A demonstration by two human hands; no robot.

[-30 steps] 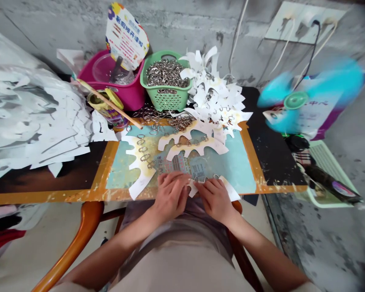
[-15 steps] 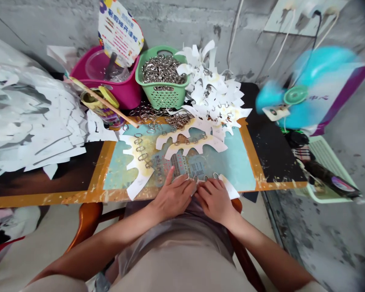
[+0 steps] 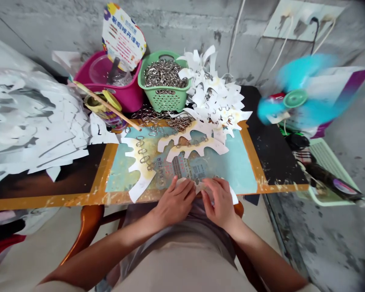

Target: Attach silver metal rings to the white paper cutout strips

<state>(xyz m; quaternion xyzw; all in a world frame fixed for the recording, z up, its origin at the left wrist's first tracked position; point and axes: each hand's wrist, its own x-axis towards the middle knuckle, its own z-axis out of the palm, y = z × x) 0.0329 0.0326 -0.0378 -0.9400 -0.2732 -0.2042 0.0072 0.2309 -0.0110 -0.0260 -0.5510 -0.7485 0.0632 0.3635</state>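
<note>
At the table's front edge lies a white cut-out strip (image 3: 234, 195) with metal rings along it, mostly covered by my hands. My left hand (image 3: 177, 200) is closed over its left part, one finger sticking out to the side. Over the right part, my right hand (image 3: 220, 200) has its thumb and fingers apart, fingertips on or just above the strip. To the left lies another scalloped white strip (image 3: 140, 168) with yellowish stains and several oval rings (image 3: 142, 152). Two similar strips (image 3: 197, 149) lie beyond my hands.
A green basket (image 3: 167, 97) of metal rings and a magenta bin (image 3: 127, 97) stand at the back. Beside them are an open can (image 3: 105, 111) with a stick (image 3: 109, 106) across it and piled white pieces (image 3: 36, 121). A blue fan (image 3: 295, 99) spins at the right.
My right hand has shifted slightly to the right and its thumb has parted from the fingers. My left hand stays on the strip. The whole view has moved a little.
</note>
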